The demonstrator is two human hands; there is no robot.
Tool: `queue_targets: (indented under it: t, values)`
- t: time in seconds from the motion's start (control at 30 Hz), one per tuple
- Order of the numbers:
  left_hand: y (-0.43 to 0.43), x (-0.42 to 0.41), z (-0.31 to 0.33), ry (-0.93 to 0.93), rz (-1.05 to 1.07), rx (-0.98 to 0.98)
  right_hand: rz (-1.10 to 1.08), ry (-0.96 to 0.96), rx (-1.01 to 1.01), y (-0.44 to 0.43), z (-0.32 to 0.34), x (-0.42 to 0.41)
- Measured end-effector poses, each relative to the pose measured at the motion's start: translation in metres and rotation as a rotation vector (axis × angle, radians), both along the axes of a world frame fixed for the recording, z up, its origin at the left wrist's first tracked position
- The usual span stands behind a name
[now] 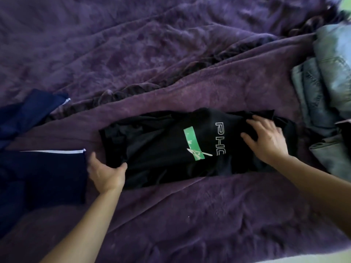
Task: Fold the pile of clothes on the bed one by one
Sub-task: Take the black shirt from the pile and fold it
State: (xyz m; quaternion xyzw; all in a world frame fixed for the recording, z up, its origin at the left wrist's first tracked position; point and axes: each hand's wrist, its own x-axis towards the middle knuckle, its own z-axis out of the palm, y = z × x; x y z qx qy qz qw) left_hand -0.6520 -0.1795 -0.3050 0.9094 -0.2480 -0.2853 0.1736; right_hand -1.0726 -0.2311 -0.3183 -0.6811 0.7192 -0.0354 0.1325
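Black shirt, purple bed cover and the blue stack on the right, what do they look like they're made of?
The black shirt: soft matte knit, probably cotton jersey; it drapes in limp folds. The purple bed cover: plush fleece or velvet-like pile; sheen shifts across its creases. The blue stack: denim, going by faded blue weave and stitched seams.
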Motion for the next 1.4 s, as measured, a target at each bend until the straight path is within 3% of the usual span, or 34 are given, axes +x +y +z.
queue_targets:
  t: [0.07, 0.1, 0.17, 0.2, 0.27, 0.33, 0.47, 0.53, 0.63, 0.73, 0.83, 0.93, 1.0, 1.07, 1.13, 1.2, 1.3, 1.4]
  values:
    - [-0.001, -0.008, 0.001, -0.357, -0.436, -0.159, -0.203, 0.005, -0.094, -0.005, 0.005, -0.018]
    - [-0.002, -0.020, 0.000, -0.452, -0.658, -0.287, -0.353, -0.024, -0.032, -0.007, 0.007, -0.029]
    - [-0.004, -0.055, -0.003, -0.454, -1.075, -0.395, -0.640, -0.140, 0.207, -0.007, 0.007, -0.050]
    - [-0.005, -0.071, -0.006, -0.388, -1.249, -0.313, -0.717, -0.216, 0.296, -0.005, 0.007, -0.057]
    - [-0.006, -0.098, -0.014, -0.210, -1.436, 0.047, -0.790, -0.416, 0.345, 0.001, 0.009, -0.064]
    - [-0.014, -0.114, -0.020, -0.152, -1.421, 0.258, -0.804, -0.594, 0.342, 0.004, 0.016, -0.065]
    - [-0.033, -0.151, -0.011, -0.175, -1.470, -0.168, -0.650, -0.680, 0.214, 0.003, 0.057, -0.059]
    - [-0.053, -0.166, -0.011, 0.004, -1.456, -0.145, -0.521, -0.732, 0.176, 0.003, 0.080, -0.042]
    - [-0.091, -0.179, -0.013, 0.372, -1.147, 0.123, -0.339, -0.839, 0.182, 0.000, 0.108, -0.008]
    - [-0.113, -0.165, -0.007, 0.678, -0.657, 0.029, -0.202, -0.759, 0.202, -0.010, 0.108, 0.039]
    - [-0.107, -0.112, -0.003, 0.607, -0.308, -0.109, -0.112, -0.683, 0.357, -0.019, 0.079, 0.101]
    - [-0.082, -0.055, -0.001, 0.389, -0.204, -0.094, -0.151, -0.802, 0.775, -0.018, 0.048, 0.151]
    - [-0.063, -0.039, 0.003, 0.191, -0.309, -0.090, -0.144, -0.826, 0.828, -0.015, 0.032, 0.160]
    - [-0.047, -0.045, 0.007, -0.051, -0.547, -0.211, -0.053, -0.765, 0.473, -0.010, 0.026, 0.149]
    - [-0.030, -0.071, 0.010, -0.172, -0.821, -0.380, 0.072, -0.502, -0.044, -0.008, 0.024, 0.121]
    - [-0.014, -0.106, 0.006, -0.230, -1.116, -0.441, 0.212, -0.219, -0.301, -0.011, 0.022, 0.095]
    - [0.000, -0.136, -0.017, -0.313, -1.419, -0.181, 0.469, -0.007, -0.119, -0.022, 0.002, 0.083]
    - [0.001, -0.114, -0.054, -0.321, -1.382, 0.141, 0.546, 0.140, 0.163, -0.034, -0.031, 0.090]
